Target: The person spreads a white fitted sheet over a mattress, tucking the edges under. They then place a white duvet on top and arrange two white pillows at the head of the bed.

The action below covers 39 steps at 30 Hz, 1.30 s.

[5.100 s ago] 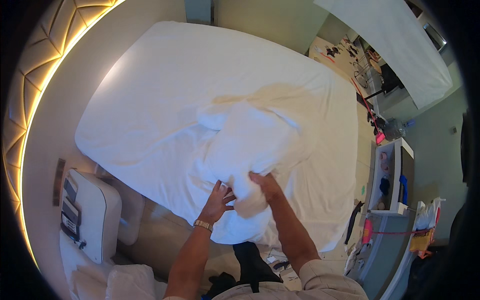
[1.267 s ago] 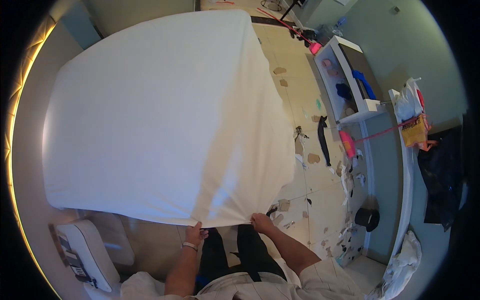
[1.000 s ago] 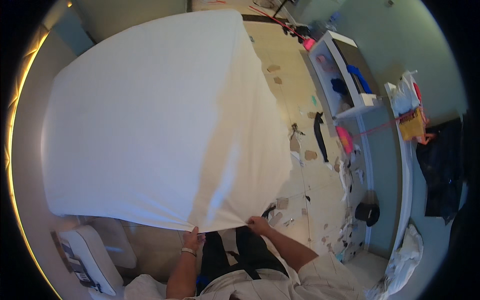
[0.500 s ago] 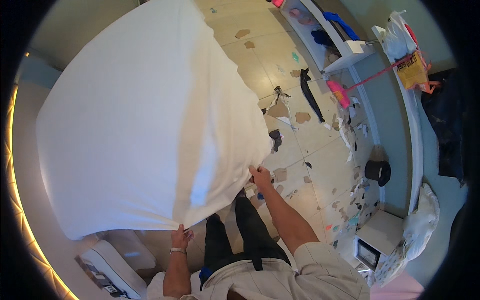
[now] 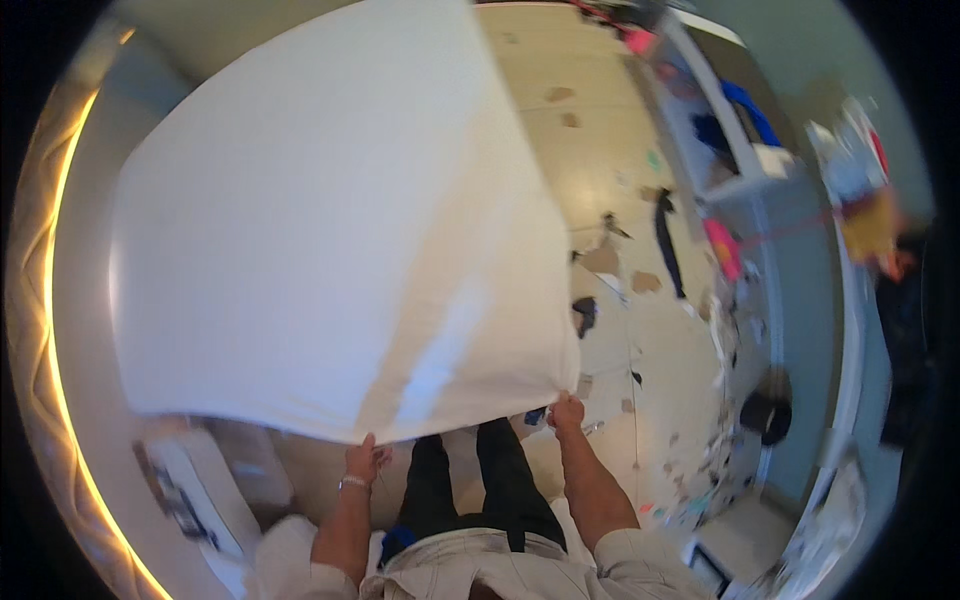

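A large white sheet (image 5: 290, 240) is spread over what looks like a bed, filling the left and middle of the view. Its surface is mostly smooth, with a band of light and shadow across it. My left hand (image 5: 364, 460), with a light band at the wrist, pinches the sheet's near edge. Farther right, my right hand (image 5: 567, 411) is closed on the sheet's near right corner. Between the two hands the edge is drawn fairly straight, just beyond my legs. Whatever lies under the sheet is hidden.
Cardboard scraps (image 5: 600, 260) and dark pieces litter the tiled floor (image 5: 560, 160) to the right. A pink broom head (image 5: 722, 250) leans near a white shelf unit (image 5: 745, 175). A black bin (image 5: 767, 412) stands by the wall. At lower left is a white case-like object (image 5: 205, 490).
My hands have moved slightly apart, and the sheet's near edge and right side look straighter, with fewer folds. The whole view has shifted, with the room's right side blurred.
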{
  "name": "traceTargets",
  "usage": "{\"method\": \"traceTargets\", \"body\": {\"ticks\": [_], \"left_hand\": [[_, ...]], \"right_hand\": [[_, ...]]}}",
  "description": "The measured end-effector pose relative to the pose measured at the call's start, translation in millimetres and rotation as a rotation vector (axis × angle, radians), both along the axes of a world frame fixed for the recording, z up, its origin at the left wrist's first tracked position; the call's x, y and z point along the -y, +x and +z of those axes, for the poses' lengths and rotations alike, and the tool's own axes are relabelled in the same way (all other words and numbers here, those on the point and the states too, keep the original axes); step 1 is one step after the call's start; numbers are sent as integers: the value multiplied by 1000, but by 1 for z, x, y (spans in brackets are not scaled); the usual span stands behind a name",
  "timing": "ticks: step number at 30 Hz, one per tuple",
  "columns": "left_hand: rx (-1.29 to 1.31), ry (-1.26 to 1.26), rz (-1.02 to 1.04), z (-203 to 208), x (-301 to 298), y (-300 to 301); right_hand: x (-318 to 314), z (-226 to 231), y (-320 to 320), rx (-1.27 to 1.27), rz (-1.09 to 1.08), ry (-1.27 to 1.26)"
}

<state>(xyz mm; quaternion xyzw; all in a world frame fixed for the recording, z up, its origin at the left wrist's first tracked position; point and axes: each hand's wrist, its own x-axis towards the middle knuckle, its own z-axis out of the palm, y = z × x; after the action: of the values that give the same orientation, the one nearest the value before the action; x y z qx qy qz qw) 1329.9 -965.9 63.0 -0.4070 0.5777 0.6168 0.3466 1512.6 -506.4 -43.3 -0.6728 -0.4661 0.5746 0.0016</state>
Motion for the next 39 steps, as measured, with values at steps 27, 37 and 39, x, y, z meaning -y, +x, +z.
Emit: {"method": "traceTargets", "body": {"ticks": [27, 37, 39], "left_hand": [[-271, 540, 956, -34, 318, -214], [-366, -356, 643, -1, 468, -232], [-342, -368, 643, 3, 451, -223]], "right_hand": [[346, 180, -188, -157, 236, -543], [350, 147, -193, 46, 296, -630], [336, 116, -181, 112, 207, -576]]}}
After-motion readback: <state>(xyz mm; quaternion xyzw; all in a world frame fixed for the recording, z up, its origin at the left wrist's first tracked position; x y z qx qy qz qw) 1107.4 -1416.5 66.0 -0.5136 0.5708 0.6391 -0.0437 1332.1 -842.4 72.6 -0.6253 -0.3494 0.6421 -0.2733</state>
